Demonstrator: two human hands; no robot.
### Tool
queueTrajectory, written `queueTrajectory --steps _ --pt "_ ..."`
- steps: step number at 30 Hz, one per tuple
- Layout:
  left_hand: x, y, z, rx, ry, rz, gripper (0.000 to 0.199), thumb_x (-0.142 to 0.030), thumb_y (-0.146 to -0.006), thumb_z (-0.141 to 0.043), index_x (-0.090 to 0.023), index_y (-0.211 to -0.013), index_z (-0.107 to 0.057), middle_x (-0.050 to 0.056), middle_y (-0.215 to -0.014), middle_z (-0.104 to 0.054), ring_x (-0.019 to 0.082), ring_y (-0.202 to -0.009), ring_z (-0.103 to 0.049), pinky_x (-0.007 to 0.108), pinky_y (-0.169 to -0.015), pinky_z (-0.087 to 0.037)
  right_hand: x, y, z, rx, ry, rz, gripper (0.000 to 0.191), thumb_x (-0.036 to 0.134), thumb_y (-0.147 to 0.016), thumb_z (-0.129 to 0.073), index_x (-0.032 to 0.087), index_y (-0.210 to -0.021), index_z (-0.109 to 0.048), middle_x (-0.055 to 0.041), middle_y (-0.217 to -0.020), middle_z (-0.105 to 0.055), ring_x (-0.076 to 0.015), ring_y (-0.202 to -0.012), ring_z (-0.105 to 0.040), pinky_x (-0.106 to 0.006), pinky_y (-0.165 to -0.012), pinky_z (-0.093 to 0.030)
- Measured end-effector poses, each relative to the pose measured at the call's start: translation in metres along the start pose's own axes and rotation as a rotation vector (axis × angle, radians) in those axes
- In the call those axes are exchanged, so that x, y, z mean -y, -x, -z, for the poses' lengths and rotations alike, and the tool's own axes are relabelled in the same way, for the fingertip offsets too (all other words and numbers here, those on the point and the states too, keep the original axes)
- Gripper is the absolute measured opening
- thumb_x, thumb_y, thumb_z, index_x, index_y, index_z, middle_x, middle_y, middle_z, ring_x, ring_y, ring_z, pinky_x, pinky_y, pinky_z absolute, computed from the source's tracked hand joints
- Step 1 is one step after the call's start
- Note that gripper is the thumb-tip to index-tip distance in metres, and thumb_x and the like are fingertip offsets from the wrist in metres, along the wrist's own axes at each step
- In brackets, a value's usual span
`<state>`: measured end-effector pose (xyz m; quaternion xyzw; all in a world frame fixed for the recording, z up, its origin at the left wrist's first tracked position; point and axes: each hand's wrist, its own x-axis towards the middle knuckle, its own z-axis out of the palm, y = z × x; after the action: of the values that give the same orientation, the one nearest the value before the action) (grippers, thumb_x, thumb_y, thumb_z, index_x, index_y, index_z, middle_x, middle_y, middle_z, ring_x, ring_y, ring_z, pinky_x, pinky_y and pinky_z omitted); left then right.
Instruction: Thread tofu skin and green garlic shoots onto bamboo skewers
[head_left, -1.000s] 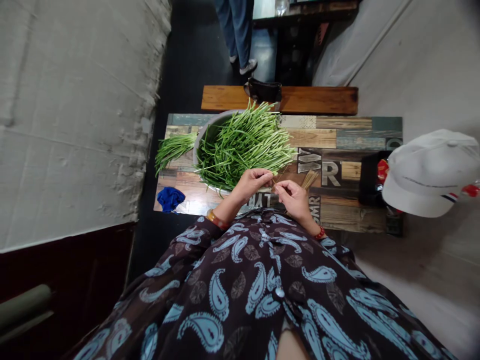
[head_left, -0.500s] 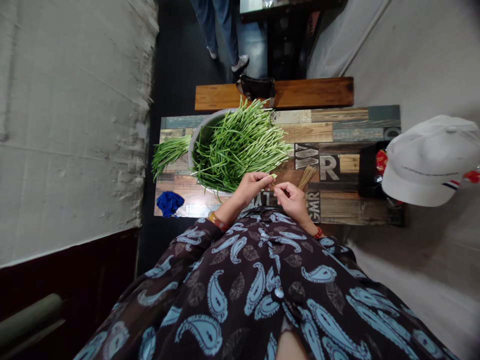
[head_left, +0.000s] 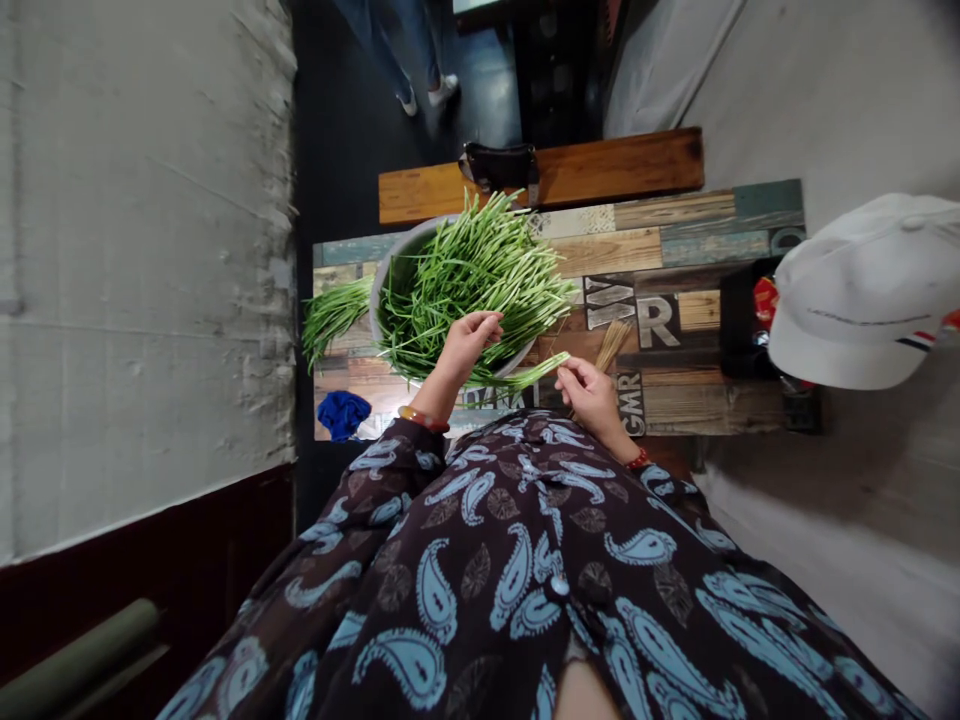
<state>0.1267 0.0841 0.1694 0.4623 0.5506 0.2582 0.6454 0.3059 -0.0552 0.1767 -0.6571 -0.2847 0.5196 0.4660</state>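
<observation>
A grey basin point(head_left: 381, 300) on the patterned table is heaped with long green stalks point(head_left: 487, 275). Over the heap's near side is my left hand point(head_left: 471, 345), fingers curled together; whether anything is between them is too small to tell. My right hand point(head_left: 589, 392) pinches the pale end of a few green stalks point(head_left: 536, 374) that stretch left along the basin's near rim. Just beyond my right hand lies a bundle of thin brown strips point(head_left: 613, 343). Another green bunch point(head_left: 335, 312) rests left of the basin.
A blue cloth point(head_left: 343, 414) lies at the table's near left corner. At the right are a white cap point(head_left: 862, 290) and a dark container point(head_left: 739, 320) with red packets. Behind the table point(head_left: 712, 395), a wooden bench point(head_left: 622, 168) holds a black bag point(head_left: 499, 167). A person's legs point(head_left: 401, 45) are beyond.
My hands have come apart. My left hand has moved left and away from me over the heap. The stalks at my right hand now show clearly. The person's feet have shifted.
</observation>
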Motion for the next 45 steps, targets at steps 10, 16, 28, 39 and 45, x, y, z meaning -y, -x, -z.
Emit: queueTrajectory --steps 10,16,28,39,45 --pt "0.023 -0.015 -0.042 0.048 -0.899 -0.206 0.012 -0.023 -0.086 -0.061 -0.020 -0.093 -0.070 0.009 -0.098 -0.068 0.022 -0.091 -0.061 0.033 -0.082 -0.044 -0.002 -0.007 -0.001 -0.001 0.025 0.011 0.034 0.048 -0.083 -0.061 0.017 -0.097 -0.067 0.0007 -0.069 -0.064 -0.0094 -0.048 -0.050 -0.023 -0.048 -0.041" --pt "0.017 -0.019 -0.054 0.064 -1.296 -0.307 0.016 -0.027 -0.093 -0.054 -0.019 -0.100 -0.067 0.013 -0.106 -0.064 0.027 -0.100 -0.058 0.037 -0.082 -0.040 0.001 -0.009 -0.002 0.004 0.028 0.016 0.034 0.048 -0.082 -0.062 0.017 -0.096 -0.067 -0.0001 -0.069 -0.064 -0.0094 -0.047 -0.049 -0.023 -0.048 -0.041" --pt "0.016 -0.015 -0.055 0.154 -1.376 -0.393 0.023 -0.027 -0.096 -0.050 -0.015 -0.108 -0.065 0.016 -0.110 -0.062 0.029 -0.104 -0.056 0.039 -0.083 -0.038 -0.004 -0.011 -0.003 -0.002 0.008 0.023 0.036 0.050 -0.081 -0.064 0.018 -0.096 -0.068 0.0002 -0.068 -0.065 -0.0096 -0.046 -0.049 -0.023 -0.046 -0.041" --pt "0.016 -0.018 -0.057 0.062 -1.191 -0.347 0.015 -0.014 -0.088 -0.050 -0.018 -0.090 -0.065 0.013 -0.102 -0.064 0.026 -0.098 -0.058 0.038 -0.082 -0.041 -0.001 -0.011 -0.001 -0.003 -0.009 0.021 0.033 0.046 -0.081 -0.064 0.016 -0.095 -0.068 -0.0001 -0.068 -0.065 -0.0091 -0.045 -0.048 -0.023 -0.045 -0.039" --pt "0.008 -0.019 -0.026 0.054 -0.494 -0.190 0.009 -0.016 -0.076 -0.062 -0.016 -0.085 -0.061 0.001 -0.075 -0.064 0.015 -0.071 -0.060 0.029 -0.072 -0.047 0.002 -0.013 0.000 -0.018 0.001 0.012 0.038 0.050 -0.080 -0.065 0.016 -0.096 -0.068 -0.0009 -0.068 -0.065 -0.0094 -0.045 -0.048 -0.024 -0.045 -0.040"
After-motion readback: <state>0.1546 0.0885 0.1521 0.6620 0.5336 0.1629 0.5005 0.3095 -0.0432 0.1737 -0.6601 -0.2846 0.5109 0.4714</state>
